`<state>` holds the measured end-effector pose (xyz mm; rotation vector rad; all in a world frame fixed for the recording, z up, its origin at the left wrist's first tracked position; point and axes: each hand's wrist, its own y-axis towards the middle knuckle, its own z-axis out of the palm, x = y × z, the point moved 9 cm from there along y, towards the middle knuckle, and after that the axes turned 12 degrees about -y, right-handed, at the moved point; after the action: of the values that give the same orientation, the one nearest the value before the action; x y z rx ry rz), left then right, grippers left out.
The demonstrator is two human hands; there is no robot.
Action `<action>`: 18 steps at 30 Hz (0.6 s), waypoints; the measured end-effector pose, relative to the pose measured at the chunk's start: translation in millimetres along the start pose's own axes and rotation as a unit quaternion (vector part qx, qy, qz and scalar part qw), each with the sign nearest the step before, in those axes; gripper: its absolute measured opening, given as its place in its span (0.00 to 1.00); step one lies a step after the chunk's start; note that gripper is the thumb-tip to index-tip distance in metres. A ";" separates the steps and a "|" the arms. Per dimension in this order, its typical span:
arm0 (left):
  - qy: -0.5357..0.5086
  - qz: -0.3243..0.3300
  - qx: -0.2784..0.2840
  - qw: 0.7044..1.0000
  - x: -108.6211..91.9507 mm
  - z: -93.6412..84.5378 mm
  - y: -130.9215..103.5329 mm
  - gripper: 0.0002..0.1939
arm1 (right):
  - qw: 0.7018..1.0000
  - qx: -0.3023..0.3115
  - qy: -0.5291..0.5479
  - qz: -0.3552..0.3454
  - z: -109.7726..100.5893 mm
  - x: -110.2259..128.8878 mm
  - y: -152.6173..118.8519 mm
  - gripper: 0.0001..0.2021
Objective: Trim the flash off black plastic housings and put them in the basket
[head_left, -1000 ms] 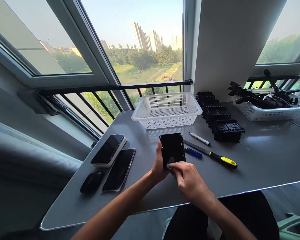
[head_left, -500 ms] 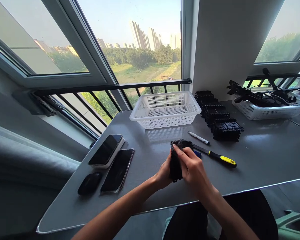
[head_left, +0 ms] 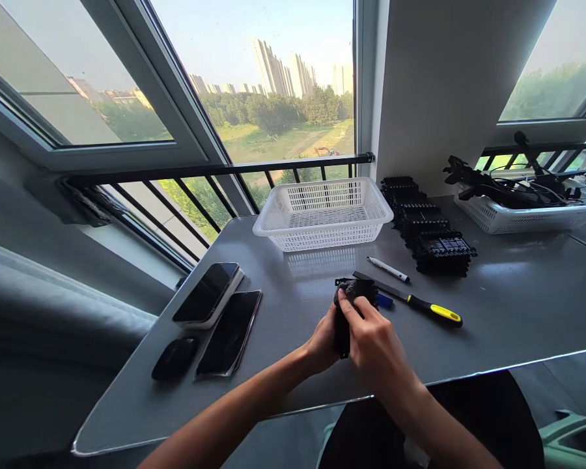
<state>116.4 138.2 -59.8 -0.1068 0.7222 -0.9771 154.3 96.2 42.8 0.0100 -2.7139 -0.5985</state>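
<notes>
My left hand (head_left: 323,340) is closed around a black plastic part (head_left: 342,335) held above the table's front area. My right hand (head_left: 375,333) is closed too, its fingertips pressing a dark grey crumpled cloth (head_left: 348,286) onto the top of that part. The cloth's exact kind is hard to make out. Just beyond the hands lies a flat file (head_left: 432,309) with a black and yellow handle. A small blue object (head_left: 385,301) shows beside the right hand, partly hidden.
Behind the hands stands a white plastic basket (head_left: 325,236). A white marker (head_left: 388,268) lies near stacked black parts (head_left: 442,251). Two phones (head_left: 229,335) and a black rounded case (head_left: 174,359) lie at left. Another basket (head_left: 512,221), holding black items and cables, is at right.
My right hand has shifted slightly down with the cloth across the part. The part's upper end has tilted, and more of the file's blade and the blue object show.
</notes>
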 end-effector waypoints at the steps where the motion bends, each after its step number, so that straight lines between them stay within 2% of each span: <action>1: -0.006 0.001 -0.005 1.000 0.4 -0.3 -0.5 0.22 | 1.000 -0.005 -0.008 0.001 -0.5 1.6 -0.5 0.31; 6: -0.032 -0.001 0.006 0.999 1.8 3.8 -1.3 0.21 | 0.999 -0.030 0.022 0.004 -7.1 2.7 -0.8 0.30; 9: -0.042 -0.007 0.020 0.999 -0.3 11.0 -2.2 0.22 | 0.994 -0.062 0.085 0.015 -18.4 -5.3 0.0 0.27; 12: -0.032 -0.012 0.022 0.999 -2.0 17.1 -4.3 0.25 | 0.990 -0.096 0.100 0.031 -27.9 -12.3 -0.3 0.27; 18: 0.005 0.022 -0.016 1.000 -6.1 12.0 -8.8 0.27 | 0.996 -0.057 0.073 0.000 -11.7 -3.3 1.0 0.29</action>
<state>115.1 135.2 -44.0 -0.1130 0.7471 -0.9257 161.6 92.6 52.0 0.0227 -2.5361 -0.7230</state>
